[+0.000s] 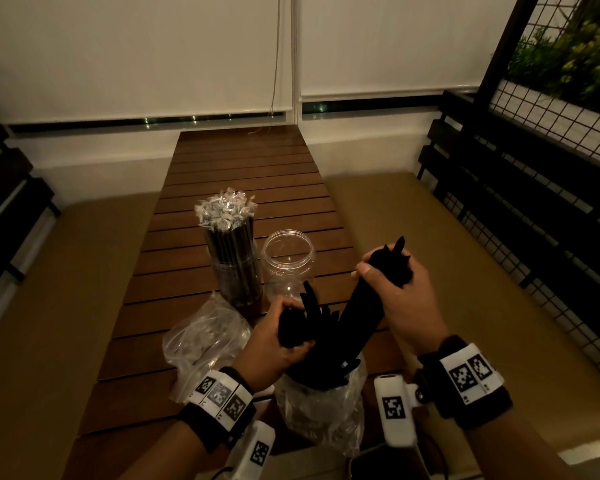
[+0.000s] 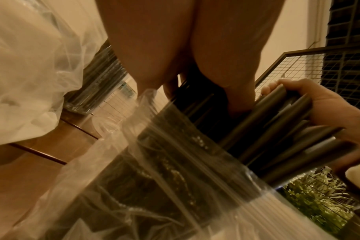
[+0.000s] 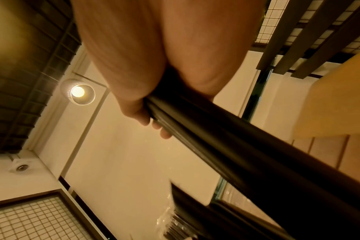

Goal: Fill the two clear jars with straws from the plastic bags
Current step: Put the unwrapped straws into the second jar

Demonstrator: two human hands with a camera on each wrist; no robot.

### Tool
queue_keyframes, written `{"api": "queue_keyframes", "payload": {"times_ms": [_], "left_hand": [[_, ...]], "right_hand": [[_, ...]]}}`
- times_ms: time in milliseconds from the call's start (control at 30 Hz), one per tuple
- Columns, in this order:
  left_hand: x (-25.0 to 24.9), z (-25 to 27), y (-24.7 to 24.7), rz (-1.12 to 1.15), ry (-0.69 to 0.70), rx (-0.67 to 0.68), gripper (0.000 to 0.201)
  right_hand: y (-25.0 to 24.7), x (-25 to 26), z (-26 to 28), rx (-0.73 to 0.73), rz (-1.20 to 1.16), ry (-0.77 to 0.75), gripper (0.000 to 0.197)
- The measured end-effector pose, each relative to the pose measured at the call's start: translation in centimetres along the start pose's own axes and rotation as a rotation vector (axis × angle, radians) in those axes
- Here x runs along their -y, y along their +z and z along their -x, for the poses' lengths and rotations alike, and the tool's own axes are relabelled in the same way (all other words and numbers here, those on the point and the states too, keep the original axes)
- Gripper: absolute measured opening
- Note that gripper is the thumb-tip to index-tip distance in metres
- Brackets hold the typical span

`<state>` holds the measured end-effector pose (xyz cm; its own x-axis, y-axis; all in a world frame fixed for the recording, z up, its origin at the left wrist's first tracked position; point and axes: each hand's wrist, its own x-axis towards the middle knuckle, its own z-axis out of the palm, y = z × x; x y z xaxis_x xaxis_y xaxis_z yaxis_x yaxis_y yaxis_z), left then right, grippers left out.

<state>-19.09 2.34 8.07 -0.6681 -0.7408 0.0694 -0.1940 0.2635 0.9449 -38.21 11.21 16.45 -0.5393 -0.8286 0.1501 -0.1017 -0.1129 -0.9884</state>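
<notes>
Straws: a dark bundle [image 1: 361, 327] rises out of the near plastic bag [image 1: 323, 410] at the desk's front edge, long axis slanting up and away toward the right.
Right hand: the right hand [image 1: 399, 299] is curled round the bundle's upper end; loose tips poke out above the fist.
Left hand: the left hand [image 1: 274, 344] grips a second, smaller clump of dark straws [image 1: 309, 313] lower down, just above the bag's mouth.
Empty jar: the clear jar [image 1: 288, 261] stands open and upright on the desk [image 1: 250, 174], beyond both hands and between them.
Filled jar: a second jar [image 1: 238, 275], just left of the empty one, already holds wrapped straws.
Spare bag: a crumpled clear bag [image 1: 201, 341] lies left of the left hand.
Key relation: the empty jar's mouth lies ahead and slightly left of the right hand; judged from this, the slanted bundle needs lifting clear of the bag and tipping upright over it.
Nearer hand: the left hand sits closer to the jar, though the right carries the larger load.
</notes>
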Motion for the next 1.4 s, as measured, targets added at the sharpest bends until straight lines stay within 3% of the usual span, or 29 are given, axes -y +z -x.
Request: {"api": "queue_keyframes", "payload": {"times_ms": [500, 833, 1167, 1400], "left_hand": [[0.0, -0.1, 0.1, 0.055, -0.045, -0.015, 0.040], [0.3, -0.1, 0.2, 0.083, 0.041, -0.047, 0.032], [1.2, 0.1, 0.6, 0.039, 0.047, -0.101, 0.032], [1.4, 0.1, 0.5, 0.017, 0.028, -0.107, 0.030]], "right_hand": [[-1.0, 2.1, -1.9, -0.034, -0.042, -0.070, 0.005], [-0.5, 3.2, -6.6, -0.025, 0.005, -0.113, 0.005], [4.3, 5.3, -14.5, 0.030, -0.123, -0.160, 0.011], [7.8, 2.1, -18.1, 0.060, -0.156, -0.061, 0.012]]}}
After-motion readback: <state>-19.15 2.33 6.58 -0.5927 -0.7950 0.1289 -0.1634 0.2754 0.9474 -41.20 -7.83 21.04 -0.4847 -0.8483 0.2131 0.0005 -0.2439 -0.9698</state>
